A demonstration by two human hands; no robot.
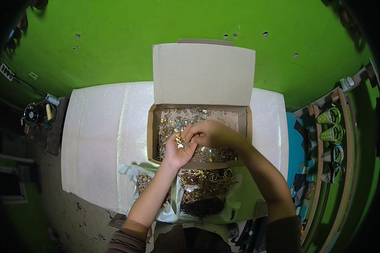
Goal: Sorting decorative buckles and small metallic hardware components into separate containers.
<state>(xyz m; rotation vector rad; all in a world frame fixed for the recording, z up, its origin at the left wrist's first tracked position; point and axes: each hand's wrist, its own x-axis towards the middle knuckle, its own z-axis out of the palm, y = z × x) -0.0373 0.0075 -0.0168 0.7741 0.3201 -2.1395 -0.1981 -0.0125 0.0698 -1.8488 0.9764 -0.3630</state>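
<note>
1. Green wall [114, 46]: fills the far half of the view, dotted with small holes.
2. White table [101, 139]: glittery top; its left part is bare, and the work sits at its middle and near edge.
3. Cardboard box [151, 130]: stands open at centre, lid flap [202, 74] upright on the far side. A layer of small gold and silver metal pieces [185, 118] covers its floor, so much stock remains inside, as far as can be judged.
4. Plastic bags [207, 185]: lie at the table's near edge, just near of the box, holding larger gold buckles and dark chain; a smaller bag [143, 180] to the left holds a few gold bits. These appear to be sorted portions, only partly filled.
5. Right hand [209, 134]: over the box, fingers curled and pinching toward the left palm; what it grips cannot be told.
6. Left hand [179, 151]: palm up and cupped open at the box's near wall, cradling a few small gold fittings [179, 140].
</note>
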